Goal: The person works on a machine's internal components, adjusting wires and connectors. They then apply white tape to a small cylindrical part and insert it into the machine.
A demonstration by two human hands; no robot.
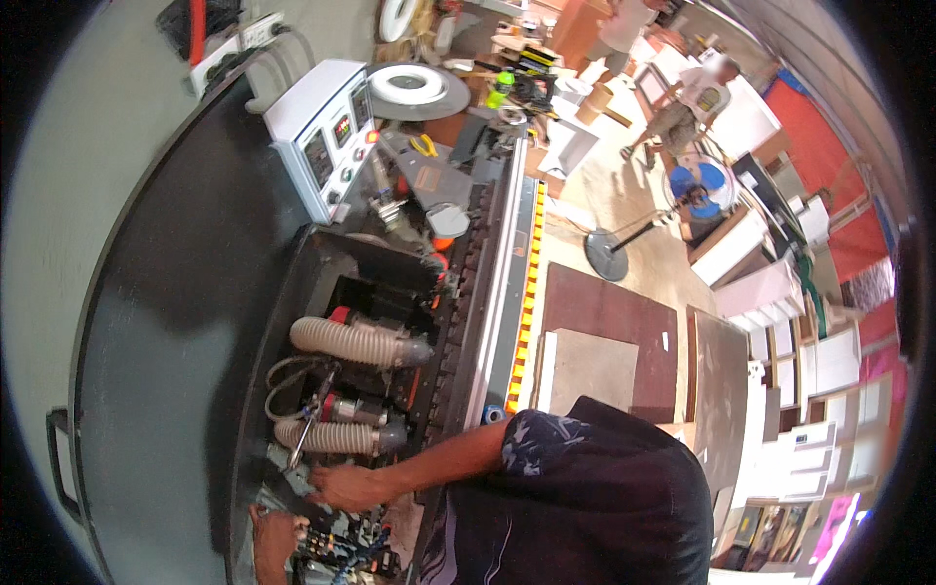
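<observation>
My right hand (343, 487) reaches into the open dark machine housing, fingers bent at a grey part (292, 480); what they hold is unclear. My left hand (275, 536) is lower left, fingers curled at the housing's inner side, beside a cluster of small fittings and lines (346, 551); its grip is unclear. Above my hands lie two corrugated hoses (341, 336) with red-and-silver units (336, 408) and a thin metal rod between them. A raised dark cover (146, 331) stands along the left.
A white control box (307, 156) sits beyond the housing. A rail with yellow pads (530, 292) runs along the right. Boards (604, 292), a standing fan (606, 255), stacked panels and cabinets fill the right. Two people (702, 102) are in the background.
</observation>
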